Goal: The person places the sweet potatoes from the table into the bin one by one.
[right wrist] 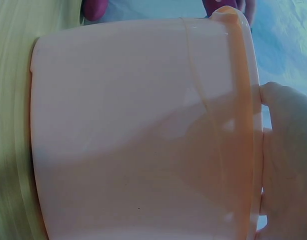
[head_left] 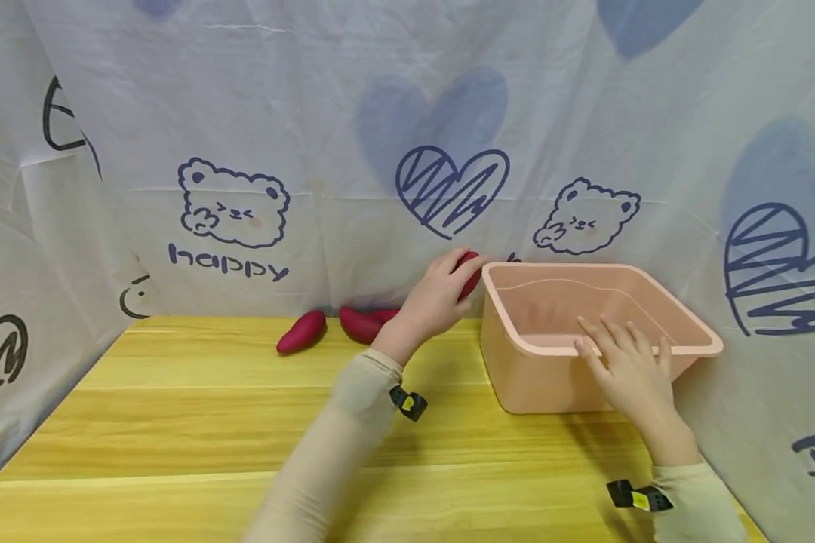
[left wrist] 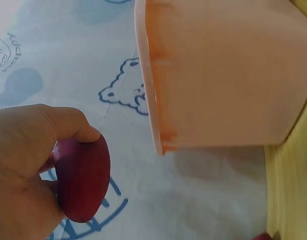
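Observation:
My left hand (head_left: 435, 298) holds a dark red-purple sweet potato (left wrist: 83, 177) between thumb and fingers, raised just left of a peach-pink plastic bin (head_left: 530, 381). In the left wrist view the sweet potato is apart from the bin's rim. My right hand (head_left: 628, 369) lies over the bin's near rim, its fingers spread and fairly straight. The right wrist view shows the thumb touching the rim (right wrist: 256, 130). Left of the bin, a sweet potato (head_left: 302, 332) lies on the table, and another (head_left: 360, 326) lies beside a further one partly hidden by my left wrist.
The wooden table (head_left: 197, 422) meets a pale cloth (head_left: 339, 249) printed with hearts and bears, which hangs behind it and along both sides. The bin stands at the right, close to the cloth.

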Motion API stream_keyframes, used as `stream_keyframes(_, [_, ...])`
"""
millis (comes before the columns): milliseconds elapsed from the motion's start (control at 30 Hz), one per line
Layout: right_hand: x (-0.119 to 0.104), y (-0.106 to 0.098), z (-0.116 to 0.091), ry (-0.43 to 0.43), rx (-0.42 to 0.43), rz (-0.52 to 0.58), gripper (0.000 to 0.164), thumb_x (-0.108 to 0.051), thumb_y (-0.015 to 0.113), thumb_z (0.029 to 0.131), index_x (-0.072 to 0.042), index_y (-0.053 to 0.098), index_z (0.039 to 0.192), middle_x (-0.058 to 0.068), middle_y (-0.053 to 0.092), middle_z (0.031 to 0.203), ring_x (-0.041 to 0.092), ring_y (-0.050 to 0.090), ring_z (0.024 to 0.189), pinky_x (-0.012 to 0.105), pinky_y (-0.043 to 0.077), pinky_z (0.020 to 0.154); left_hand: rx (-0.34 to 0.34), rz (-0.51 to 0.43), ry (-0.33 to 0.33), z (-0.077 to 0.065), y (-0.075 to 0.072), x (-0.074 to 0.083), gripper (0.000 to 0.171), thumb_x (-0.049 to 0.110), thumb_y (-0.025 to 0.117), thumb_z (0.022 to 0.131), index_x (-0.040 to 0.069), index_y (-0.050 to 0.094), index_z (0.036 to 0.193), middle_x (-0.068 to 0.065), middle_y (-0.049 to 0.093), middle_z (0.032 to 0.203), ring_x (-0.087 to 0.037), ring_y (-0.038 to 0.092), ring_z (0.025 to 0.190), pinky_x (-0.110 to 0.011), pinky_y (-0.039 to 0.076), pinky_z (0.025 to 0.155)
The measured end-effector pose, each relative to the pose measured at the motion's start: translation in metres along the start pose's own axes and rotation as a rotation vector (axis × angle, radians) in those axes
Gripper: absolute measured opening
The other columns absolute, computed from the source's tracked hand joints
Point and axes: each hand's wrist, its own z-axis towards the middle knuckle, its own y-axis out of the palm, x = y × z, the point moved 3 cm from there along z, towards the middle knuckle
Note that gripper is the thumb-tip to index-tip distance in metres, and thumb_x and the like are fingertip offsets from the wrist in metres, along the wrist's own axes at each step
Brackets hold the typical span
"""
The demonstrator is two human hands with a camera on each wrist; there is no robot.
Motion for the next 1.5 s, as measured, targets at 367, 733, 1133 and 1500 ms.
stream_keyframes(367, [-0.001, -0.001, 0.0, 0.009, -0.018, 0.006, 0.059, -0.057, 0.025, 0.102, -0.026, 0.036, 0.151, 0.019, 0.034, 0.155, 0.051, 0.024, 0.139, 0.077, 0.0, 0.107, -0.05, -0.046, -0.007, 0.022, 0.017, 0.034, 0.06, 0.014, 0.063, 0.092, 0.024, 0.041, 0.148, -0.01, 0.032, 0.157, -0.029, 0.039, 0.139, -0.041, 0.042, 0.111])
stream_keyframes(733, [0.0, 0.0, -0.001, 0.019, -0.026, -0.012, 0.061, -0.059, 0.025, 0.101, -0.025, 0.037, 0.15, 0.021, 0.035, 0.153, 0.052, 0.024, 0.138, 0.077, 0.001, 0.107, -0.041, -0.055, 0.007, 0.042, 0.038, 0.054, 0.062, 0.016, 0.065, 0.091, 0.024, 0.041, 0.148, -0.008, 0.034, 0.156, -0.027, 0.042, 0.137, -0.04, 0.041, 0.111])
stream_keyframes(1133, [0.001, 0.001, 0.001, 0.021, -0.04, -0.015, 0.061, -0.06, 0.024, 0.101, -0.026, 0.037, 0.15, 0.019, 0.035, 0.154, 0.05, 0.023, 0.139, 0.076, 0.001, 0.107, 0.006, -0.09, -0.01, 0.062, 0.055, 0.066, 0.064, 0.019, 0.066, 0.092, 0.027, 0.039, 0.149, -0.009, 0.034, 0.157, -0.028, 0.043, 0.137, -0.041, 0.042, 0.11])
stream_keyframes(1500, [0.0, 0.001, 0.001, 0.021, -0.034, -0.02, 0.061, -0.059, 0.025, 0.1, -0.025, 0.037, 0.15, 0.019, 0.035, 0.154, 0.05, 0.024, 0.139, 0.076, 0.001, 0.107, -0.002, -0.17, -0.037, 0.065, 0.075, 0.068, 0.062, 0.016, 0.066, 0.093, 0.024, 0.04, 0.148, -0.009, 0.035, 0.155, -0.026, 0.045, 0.136, -0.035, 0.044, 0.108])
